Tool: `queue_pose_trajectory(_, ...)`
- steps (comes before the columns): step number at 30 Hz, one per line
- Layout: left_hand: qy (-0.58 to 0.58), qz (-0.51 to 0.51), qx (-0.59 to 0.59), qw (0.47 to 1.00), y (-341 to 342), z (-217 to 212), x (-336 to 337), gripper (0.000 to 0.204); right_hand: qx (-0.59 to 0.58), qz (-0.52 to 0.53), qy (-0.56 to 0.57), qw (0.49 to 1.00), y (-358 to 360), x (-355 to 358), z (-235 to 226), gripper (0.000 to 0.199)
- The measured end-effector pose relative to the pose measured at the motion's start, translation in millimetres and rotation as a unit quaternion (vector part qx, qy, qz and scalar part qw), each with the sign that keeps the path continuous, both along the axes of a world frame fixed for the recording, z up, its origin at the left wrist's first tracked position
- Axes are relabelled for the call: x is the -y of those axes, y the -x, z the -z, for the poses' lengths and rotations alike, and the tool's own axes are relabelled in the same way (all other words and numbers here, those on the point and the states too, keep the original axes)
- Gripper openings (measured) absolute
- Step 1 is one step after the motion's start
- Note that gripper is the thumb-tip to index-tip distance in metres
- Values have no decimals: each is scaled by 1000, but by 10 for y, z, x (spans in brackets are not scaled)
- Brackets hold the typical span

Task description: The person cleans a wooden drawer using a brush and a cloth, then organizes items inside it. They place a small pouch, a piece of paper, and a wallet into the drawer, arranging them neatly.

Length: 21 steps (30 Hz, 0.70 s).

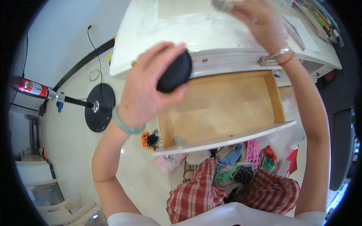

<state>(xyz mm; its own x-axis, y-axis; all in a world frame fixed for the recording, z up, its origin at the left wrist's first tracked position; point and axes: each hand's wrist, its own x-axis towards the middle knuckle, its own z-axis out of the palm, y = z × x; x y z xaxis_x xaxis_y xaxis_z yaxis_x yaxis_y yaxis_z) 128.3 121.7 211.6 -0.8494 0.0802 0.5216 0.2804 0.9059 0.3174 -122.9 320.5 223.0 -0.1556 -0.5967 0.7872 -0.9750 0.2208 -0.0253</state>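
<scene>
My left hand (pixel 145 84) is closed around a round black case (pixel 175 72), lifted above the left side of the open drawer. This case looks soft and flat; its contents do not show. Over the white desk top (pixel 166 35), at the upper edge of the picture, my right hand (pixel 260 22) pinches a small grey, silvery object (pixel 222 5). That object is blurred and partly cut off, so its kind is unclear. Below the hands, the wooden drawer (pixel 226 103) is pulled out, its bare bottom showing. Small clear round pieces (pixel 181 141) lie in its near left corner.
A pile of mixed things, including a pink plastic strip (pixel 252 154) and green cord (pixel 226 175), lies on the floor under the drawer front. A black round fan base (pixel 100 107) stands at left. Books and papers (pixel 315 17) occupy the desk's right end.
</scene>
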Motion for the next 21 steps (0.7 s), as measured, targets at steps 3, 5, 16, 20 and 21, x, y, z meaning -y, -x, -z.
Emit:
queue_pose_trajectory(3, -119, 69, 147, 980, -215, 324, -265, 67, -79, 66, 114, 988, -413, -203, -195, 13)
queue_pose_trajectory(5, -202, 79, 276, 936, -216, 704, -384, 65, 62, 44, 128, 989, -654, -540, -209, 19)
queue_pose_trajectory(16, -56, 344, 232, 908, 617, 2197, -1486, 64, 766, -66, 59, 637, -1301, -1828, 915, 33)
queue_pose_trajectory(20, -21, 299, 296, 907, 656, 2042, -1562, 68, 757, -84, 34, 647, -1326, -1961, 1008, 28)
queue_pose_trajectory(21, -134, 300, 354, 876, 619, 1821, -1545, 70, 747, -98, 33, 657, -1311, -1970, 1031, 27)
